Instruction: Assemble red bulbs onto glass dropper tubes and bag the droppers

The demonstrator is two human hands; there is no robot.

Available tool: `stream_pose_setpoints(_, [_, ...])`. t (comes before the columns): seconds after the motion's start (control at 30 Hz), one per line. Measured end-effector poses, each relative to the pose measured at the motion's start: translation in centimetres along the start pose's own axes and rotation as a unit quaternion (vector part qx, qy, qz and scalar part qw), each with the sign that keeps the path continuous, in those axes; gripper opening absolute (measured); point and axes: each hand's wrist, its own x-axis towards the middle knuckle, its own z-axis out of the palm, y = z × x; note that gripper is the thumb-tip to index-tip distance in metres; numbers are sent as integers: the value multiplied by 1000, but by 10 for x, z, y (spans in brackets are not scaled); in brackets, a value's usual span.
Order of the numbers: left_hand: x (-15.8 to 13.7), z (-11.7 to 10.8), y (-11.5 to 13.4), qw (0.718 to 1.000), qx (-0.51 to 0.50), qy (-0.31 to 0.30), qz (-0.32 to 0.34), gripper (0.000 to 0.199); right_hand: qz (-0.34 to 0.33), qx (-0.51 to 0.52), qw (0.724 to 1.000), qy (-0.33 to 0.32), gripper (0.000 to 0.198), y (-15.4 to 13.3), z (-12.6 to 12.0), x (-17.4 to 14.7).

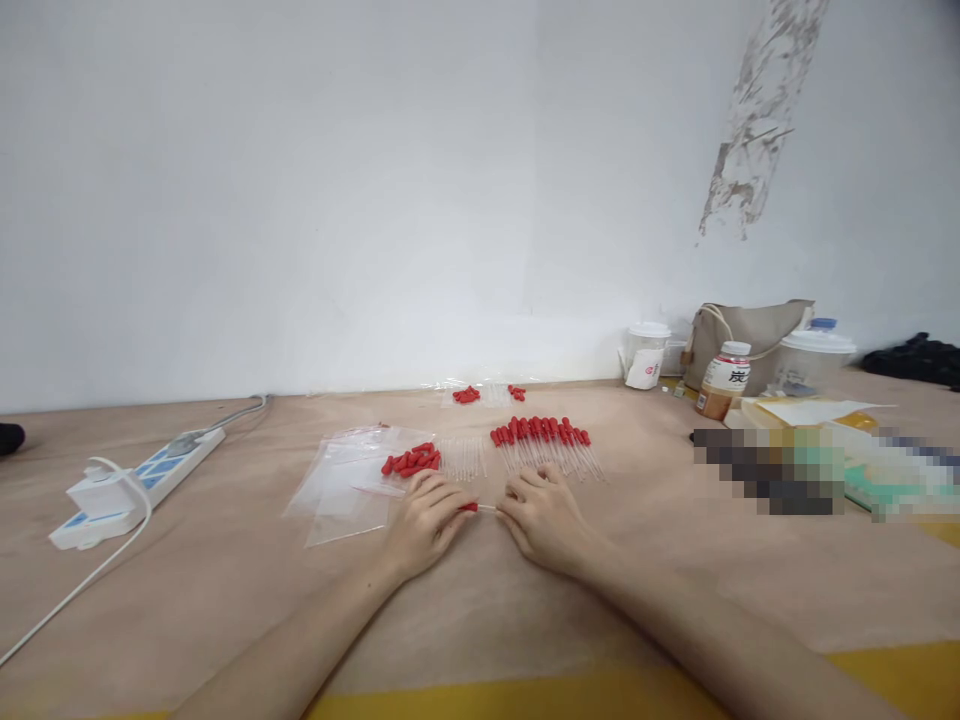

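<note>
The left hand (426,520) pinches a small red bulb (469,507) between thumb and fingers, and the right hand (544,522) pinches a thin clear tube (487,508). Bulb and tube lie in line in the narrow gap between the two hands, low over the counter (247,600); whether the tube's end sits inside the bulb is too small to tell. Just beyond the left hand is a loose pile of red bulbs (412,460), with flat clear plastic bags (337,490) to its left and a row of bare tubes (463,458) to its right. Past the right hand, red-topped droppers (546,430) lie side by side, their bulbs toward the wall (300,200). Farther back, close to the wall, are two smaller red clusters (466,395) with clear plastic around them. Well off to the left lies a white power strip (165,475) with a charger plugged in; on the right stand a lidded cup (645,355), a bottle with a white cap (726,380) and a grey bag (757,340)
</note>
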Motion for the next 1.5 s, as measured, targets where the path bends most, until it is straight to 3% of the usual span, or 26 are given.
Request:
stream_pose_setpoints(0.1, [-1,-4,-15,996,62,41,-52,24,63,-12,998,-23,25,5,-4,3])
stream_pose_setpoints(0.2, [-5,-6,-35,980,121,77,-137,26,198,6,980,-34,28,19,0,9])
stream_pose_setpoints(0.3, [-9,-6,-51,973,139,82,-166,20,303,17,952,-49,30,34,7,24])
stream_pose_setpoints(0.57, [-16,3,-66,968,168,23,-184,29,413,4,907,-80,28,40,40,73])
stream_pose_setpoints(0.8, [-20,9,-78,971,153,10,-186,27,412,-16,906,-94,32,40,50,70])
stream_pose_setpoints(1.0, [-19,9,-75,972,107,32,-205,22,326,-22,940,-101,31,29,50,78])
stream_pose_setpoints(1.3, [-20,9,-75,967,71,72,-233,13,387,8,909,-157,22,20,65,97])
stream_pose_setpoints(1.5, [-18,10,-77,965,44,103,-236,16,376,14,910,-173,20,16,62,99])
